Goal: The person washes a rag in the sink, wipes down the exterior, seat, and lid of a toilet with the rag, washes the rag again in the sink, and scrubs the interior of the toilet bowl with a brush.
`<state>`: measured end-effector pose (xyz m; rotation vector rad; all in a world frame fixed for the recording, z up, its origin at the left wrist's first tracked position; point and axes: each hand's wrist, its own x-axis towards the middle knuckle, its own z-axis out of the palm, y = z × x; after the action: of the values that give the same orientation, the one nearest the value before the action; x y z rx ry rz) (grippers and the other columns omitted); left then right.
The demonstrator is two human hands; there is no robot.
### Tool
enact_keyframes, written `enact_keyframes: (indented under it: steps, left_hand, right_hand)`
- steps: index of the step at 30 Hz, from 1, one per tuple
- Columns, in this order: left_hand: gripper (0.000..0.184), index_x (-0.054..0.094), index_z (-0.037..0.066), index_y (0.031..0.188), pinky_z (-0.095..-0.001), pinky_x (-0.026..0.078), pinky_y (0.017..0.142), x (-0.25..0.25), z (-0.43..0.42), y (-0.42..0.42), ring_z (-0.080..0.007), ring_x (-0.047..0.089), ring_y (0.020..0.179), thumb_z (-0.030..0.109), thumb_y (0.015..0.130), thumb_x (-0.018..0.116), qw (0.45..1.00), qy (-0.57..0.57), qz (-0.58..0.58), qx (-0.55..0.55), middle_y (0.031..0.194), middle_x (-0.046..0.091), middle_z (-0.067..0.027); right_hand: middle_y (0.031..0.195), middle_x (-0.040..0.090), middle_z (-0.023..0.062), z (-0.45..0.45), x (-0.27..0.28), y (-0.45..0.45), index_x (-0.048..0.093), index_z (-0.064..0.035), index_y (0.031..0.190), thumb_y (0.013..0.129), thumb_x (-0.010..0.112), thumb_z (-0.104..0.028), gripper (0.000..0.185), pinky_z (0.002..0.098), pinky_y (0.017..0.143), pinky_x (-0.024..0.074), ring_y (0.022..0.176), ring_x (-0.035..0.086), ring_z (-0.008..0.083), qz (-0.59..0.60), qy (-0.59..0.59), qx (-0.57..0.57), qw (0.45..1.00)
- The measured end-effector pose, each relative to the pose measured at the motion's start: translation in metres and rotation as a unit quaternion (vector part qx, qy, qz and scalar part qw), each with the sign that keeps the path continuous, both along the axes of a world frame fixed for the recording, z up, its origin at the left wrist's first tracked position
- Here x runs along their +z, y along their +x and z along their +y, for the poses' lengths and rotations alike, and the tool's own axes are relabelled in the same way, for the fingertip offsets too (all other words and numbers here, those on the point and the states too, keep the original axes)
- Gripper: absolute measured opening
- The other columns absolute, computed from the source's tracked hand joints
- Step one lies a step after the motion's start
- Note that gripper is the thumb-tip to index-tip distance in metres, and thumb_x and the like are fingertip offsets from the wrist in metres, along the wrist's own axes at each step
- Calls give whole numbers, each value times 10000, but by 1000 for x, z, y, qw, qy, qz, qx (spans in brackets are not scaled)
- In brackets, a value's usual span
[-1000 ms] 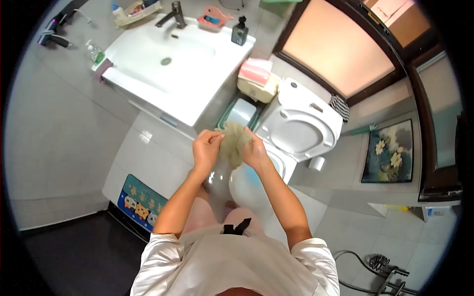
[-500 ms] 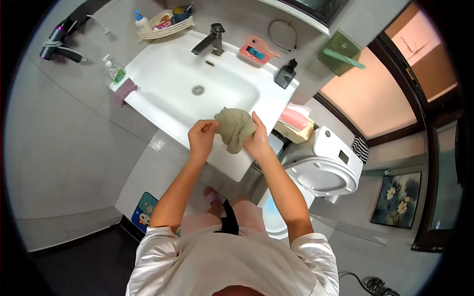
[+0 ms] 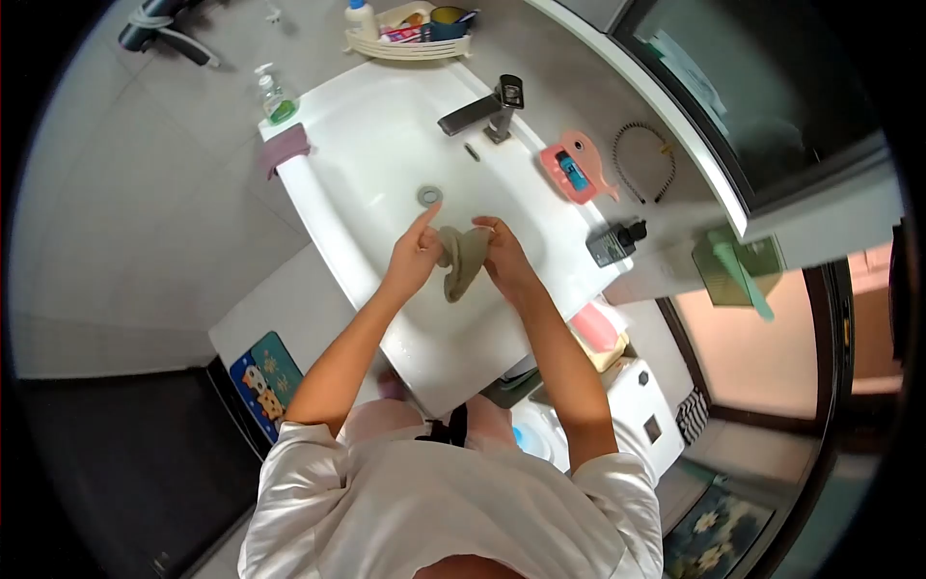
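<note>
A crumpled olive-green cloth point(image 3: 465, 262) hangs between my two hands, over the front part of the white sink point(image 3: 338, 227). My left hand point(image 3: 415, 255) pinches its left edge, with the index finger pointing up toward the drain point(image 3: 430, 197). On the other side, my right hand point(image 3: 505, 259) grips the cloth's right edge with fingers bent. The dark faucet point(image 3: 487, 111) stands beyond the hands at the back of the sink.
Around the sink are a clear soap bottle point(image 3: 277, 101), a purple cloth point(image 3: 285, 149), a cream tray point(image 3: 410, 44), a pink whale holder point(image 3: 576, 169) and a black bottle point(image 3: 614, 243). The toilet point(image 3: 641, 415) is at the lower right.
The view has turned and moved from the toilet side to the sink. Both hands and the cloth have come over the basin, and the cloth is more bunched and narrower.
</note>
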<state>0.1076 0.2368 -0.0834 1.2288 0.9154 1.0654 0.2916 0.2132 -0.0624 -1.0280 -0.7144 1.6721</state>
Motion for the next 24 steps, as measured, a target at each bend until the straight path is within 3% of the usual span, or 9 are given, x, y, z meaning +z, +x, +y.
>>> enact_keyframes:
  steps: [5, 11, 13, 15, 17, 19, 20, 21, 24]
  left_hand:
    - [144, 680, -7, 1010, -265, 476, 620, 6, -6, 22, -98, 541, 682, 25, 889, 608, 993, -38, 71, 83, 810, 596, -36]
    - [156, 703, 33, 991, -318, 480, 641, 9, -3, 21, -223, 589, 703, 17, 853, 633, 934, 87, 250, 241, 831, 598, -99]
    - [179, 702, 36, 1008, -332, 483, 683, 18, 1, 18, -260, 593, 780, 19, 844, 632, 888, 155, 325, 284, 940, 611, -112]
    - [244, 668, 32, 1091, -347, 483, 728, 19, 4, 15, -255, 597, 849, 55, 851, 637, 875, 216, 334, 276, 1017, 602, -114]
    - [346, 615, 36, 1190, -359, 479, 748, 21, 6, 17, -270, 594, 870, 84, 849, 648, 954, 75, 280, 79, 1027, 602, -135]
    - [363, 589, 28, 1200, -352, 481, 725, 0, 10, 22, -252, 597, 827, 95, 849, 649, 942, 158, 278, 100, 966, 612, -143]
    - [346, 587, 13, 1190, -315, 477, 736, -3, 14, 19, -195, 569, 807, 106, 865, 659, 953, 64, 288, 66, 916, 610, -93]
    - [332, 585, -2, 1179, -278, 473, 746, -10, 17, 15, -137, 542, 786, 117, 881, 668, 954, -32, 296, 32, 865, 607, -42]
    - [280, 585, 15, 1181, -282, 475, 762, -47, 24, 2, -120, 534, 799, 128, 927, 621, 972, -12, 221, 78, 882, 612, -16]
  right_hand:
    - [1037, 643, 63, 29, -6, 20, 578, 8, 1177, 901, 522, -8, 282, 290, 836, 493, 941, 611, 151, -109, 6, 123, 986]
    - [963, 642, 53, 55, -22, 9, 601, 3, 1067, 918, 487, -10, 188, 261, 743, 490, 834, 594, 118, -175, 42, 45, 983]
    - [934, 632, 45, 62, -22, 2, 596, 1, 1029, 922, 475, -12, 162, 255, 721, 477, 810, 574, 106, -196, 53, 19, 979]
    - [935, 612, 47, 68, -20, 1, 561, -11, 992, 933, 468, -24, 111, 253, 715, 469, 798, 554, 100, -182, 75, -4, 980]
    - [992, 621, 65, 70, -16, -1, 545, -15, 978, 944, 471, -31, 83, 255, 738, 472, 835, 570, 110, -158, 66, 14, 985]
    - [991, 636, 61, 72, -13, -8, 566, -29, 1018, 952, 518, -88, 100, 260, 710, 498, 863, 603, 108, -109, 92, 27, 989]
    - [991, 636, 61, 76, -11, -7, 566, -29, 1018, 952, 518, -88, 100, 260, 710, 498, 863, 603, 108, -111, 94, 25, 989]
    - [972, 642, 57, 79, -10, -5, 565, -27, 1017, 950, 520, -77, 95, 257, 714, 496, 847, 604, 107, -190, 144, 7, 971]
    - [885, 650, 41, 87, -8, 9, 576, -16, 1018, 941, 519, -31, 97, 245, 719, 484, 788, 602, 99, -377, 261, -22, 888]
